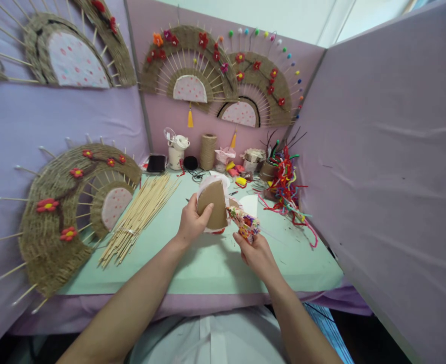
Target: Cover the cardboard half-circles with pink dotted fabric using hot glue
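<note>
My left hand (191,221) is closed on a brown cardboard half-disc (214,203) with a pale fabric layer behind it, held upright above the green table top (207,263). My right hand (253,248) is closed around a tool with a colourful patterned handle (245,223), whose tip touches the right edge of the cardboard. Both hands are over the middle of the table.
A bundle of bamboo sticks (141,215) lies left of my hands. A woven jute fan (69,210) leans at the left. A pile of coloured pipe cleaners (287,189) sits at the right. A twine spool (208,151), a white pot (177,149) and small items line the back. Purple partitions enclose the table.
</note>
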{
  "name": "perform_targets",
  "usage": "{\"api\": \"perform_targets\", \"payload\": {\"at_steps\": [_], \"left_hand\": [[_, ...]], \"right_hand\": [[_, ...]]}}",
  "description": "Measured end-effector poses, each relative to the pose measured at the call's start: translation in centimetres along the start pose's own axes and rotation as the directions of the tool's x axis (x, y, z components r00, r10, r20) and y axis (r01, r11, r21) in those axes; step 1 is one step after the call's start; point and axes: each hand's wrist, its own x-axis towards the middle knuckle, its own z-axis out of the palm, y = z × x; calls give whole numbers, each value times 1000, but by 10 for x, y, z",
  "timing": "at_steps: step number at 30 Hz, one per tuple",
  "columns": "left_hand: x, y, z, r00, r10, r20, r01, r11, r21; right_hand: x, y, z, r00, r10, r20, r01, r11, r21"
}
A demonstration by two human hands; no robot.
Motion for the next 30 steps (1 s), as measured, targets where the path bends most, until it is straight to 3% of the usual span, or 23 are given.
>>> {"api": "perform_targets", "payload": {"at_steps": [30], "left_hand": [[6, 2, -5, 988, -63, -141, 49, 994, -96]], "right_hand": [[-4, 1, 0, 999, 43, 27, -39, 993, -115]]}}
